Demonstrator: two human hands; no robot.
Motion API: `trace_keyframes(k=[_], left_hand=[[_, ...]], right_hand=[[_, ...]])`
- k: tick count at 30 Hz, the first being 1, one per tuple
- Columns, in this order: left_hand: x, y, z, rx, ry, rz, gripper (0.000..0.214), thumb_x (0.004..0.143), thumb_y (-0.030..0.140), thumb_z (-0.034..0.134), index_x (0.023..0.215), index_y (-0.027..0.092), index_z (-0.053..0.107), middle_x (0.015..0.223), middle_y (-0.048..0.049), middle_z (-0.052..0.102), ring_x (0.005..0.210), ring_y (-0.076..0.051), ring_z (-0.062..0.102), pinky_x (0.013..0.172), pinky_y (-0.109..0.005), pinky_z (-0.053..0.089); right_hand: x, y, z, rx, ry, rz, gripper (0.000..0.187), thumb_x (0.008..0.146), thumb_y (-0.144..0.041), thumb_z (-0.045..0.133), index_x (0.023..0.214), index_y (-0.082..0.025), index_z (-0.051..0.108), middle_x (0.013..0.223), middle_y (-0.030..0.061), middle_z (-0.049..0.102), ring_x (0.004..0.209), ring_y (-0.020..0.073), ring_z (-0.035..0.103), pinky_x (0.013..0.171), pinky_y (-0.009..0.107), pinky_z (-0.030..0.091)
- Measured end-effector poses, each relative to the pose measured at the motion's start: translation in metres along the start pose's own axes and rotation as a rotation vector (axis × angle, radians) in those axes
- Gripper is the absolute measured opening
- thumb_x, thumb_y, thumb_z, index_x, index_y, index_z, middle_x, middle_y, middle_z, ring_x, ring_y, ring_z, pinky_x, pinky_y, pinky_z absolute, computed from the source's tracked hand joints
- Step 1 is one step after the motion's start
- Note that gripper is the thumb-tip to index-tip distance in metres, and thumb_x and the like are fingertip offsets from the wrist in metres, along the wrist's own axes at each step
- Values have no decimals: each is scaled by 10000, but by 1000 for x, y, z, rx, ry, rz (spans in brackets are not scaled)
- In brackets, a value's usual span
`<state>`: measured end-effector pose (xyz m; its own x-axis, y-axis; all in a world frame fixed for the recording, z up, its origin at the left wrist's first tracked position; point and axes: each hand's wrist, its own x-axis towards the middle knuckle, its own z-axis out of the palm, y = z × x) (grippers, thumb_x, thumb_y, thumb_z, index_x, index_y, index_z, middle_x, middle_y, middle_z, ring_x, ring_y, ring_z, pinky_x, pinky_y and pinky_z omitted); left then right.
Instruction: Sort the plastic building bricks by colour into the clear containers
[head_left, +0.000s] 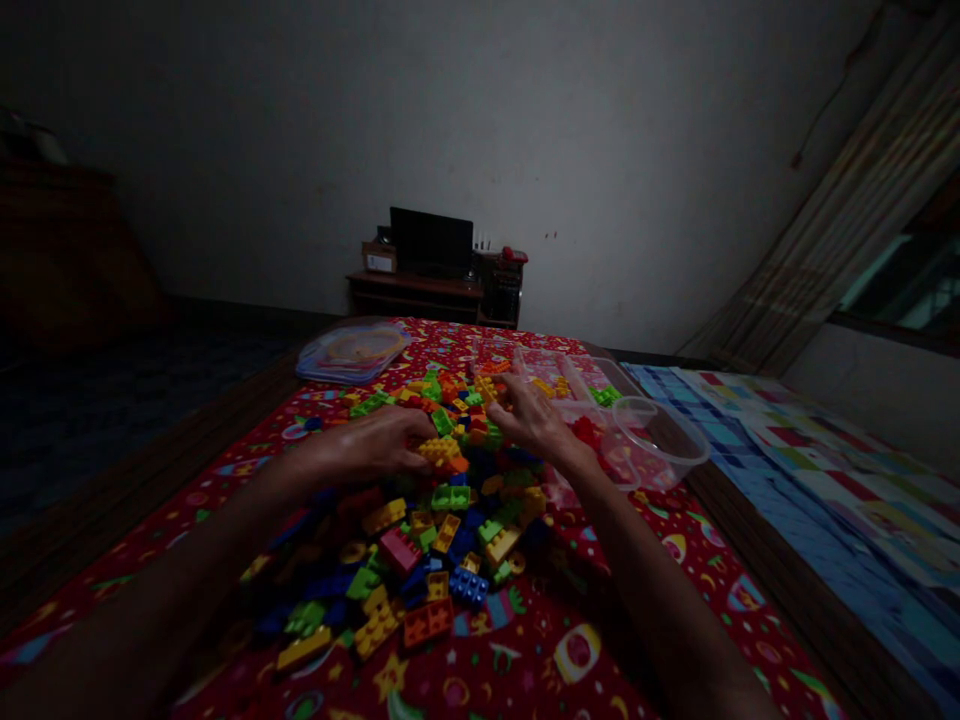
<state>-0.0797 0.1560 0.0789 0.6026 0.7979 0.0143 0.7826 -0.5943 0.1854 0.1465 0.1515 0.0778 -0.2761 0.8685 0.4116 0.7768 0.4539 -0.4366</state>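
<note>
Over a heap of mixed toy building bricks [450, 497], my left hand [390, 438] is closed, with thumb and fingers on a yellow building brick [440, 452]. My right hand [529, 415] reaches the far right side of the heap, its fingers closed on another yellow building brick [487, 388]. Red, green, blue, orange and yellow pieces lie loose beneath and in front of both hands. Just right of my right hand stand clear plastic containers. One holds red bricks [586, 432], another green bricks [602, 396], and a few yellow bricks [561, 387] sit in one farther back.
A round clear tub [696, 443] stands at the right of the containers. Stacked plastic lids [319, 368] lie at the far left of the red patterned tablecloth [540, 650]. Beyond the table are a low desk with a monitor [433, 240] and, rightward, a bed [757, 480].
</note>
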Motion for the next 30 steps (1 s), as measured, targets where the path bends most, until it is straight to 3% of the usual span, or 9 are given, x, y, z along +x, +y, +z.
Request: trace_keyframes(k=[2,6,12,16,19,23,27,30], left_hand=[[4,-4,-3,-58,16,-83,247,730,385,580,901,247,693,808,13,689,758,-184,625,647,-228,459],[8,1,-3,-73,97,-117,421,700,372,583,1101,253,625,852,10,704,774,-199,641,640,-238,454],[12,0,9,-122,223,-102,570,679,291,570,1232,197,468,924,-36,699,829,-234,663,663,-264,474],[13,2,11,-134,253,-125,643,695,343,589,1291,173,416,976,-73,690,867,-264,665,680,-295,490],[12,9,6,-169,272,-127,734,698,346,605,1363,172,347,1037,-87,679,905,-269,661,712,-316,507],[8,7,-6,-260,331,-124,782,687,406,642,1376,183,347,1119,-94,668,1003,-263,634,849,-369,505],[4,-9,-14,-268,349,-165,539,745,448,572,1230,214,537,1131,-74,675,984,-249,644,857,-378,513],[3,-19,-14,-225,312,-182,436,749,438,550,1114,212,627,1094,-63,694,954,-242,653,858,-353,513]], right_hand=[[1,-2,4,124,-24,-18,387,831,-225,466,1206,-145,519,854,42,636,726,141,561,640,240,400],[0,-10,13,272,-99,-65,409,840,-214,481,1241,-138,506,862,43,649,735,136,585,643,232,419],[-7,-21,14,209,-175,-155,373,873,-238,488,1239,-187,541,1089,72,643,922,154,596,780,257,432],[-10,-22,14,189,-198,-172,510,828,-368,595,1293,-179,507,1084,85,654,923,178,604,764,271,437],[-8,-20,12,141,-179,-165,518,803,-352,622,1287,-193,522,1051,77,668,897,179,611,739,266,437],[7,4,-4,67,-28,-109,461,809,-309,590,1252,-185,556,1009,73,677,855,171,614,733,267,443],[34,48,-29,-149,89,55,441,799,-269,567,1218,-133,577,1003,113,677,855,194,615,751,288,451],[52,77,-40,-338,92,192,396,788,-253,562,1157,-113,605,1040,140,669,930,233,612,776,305,453]])
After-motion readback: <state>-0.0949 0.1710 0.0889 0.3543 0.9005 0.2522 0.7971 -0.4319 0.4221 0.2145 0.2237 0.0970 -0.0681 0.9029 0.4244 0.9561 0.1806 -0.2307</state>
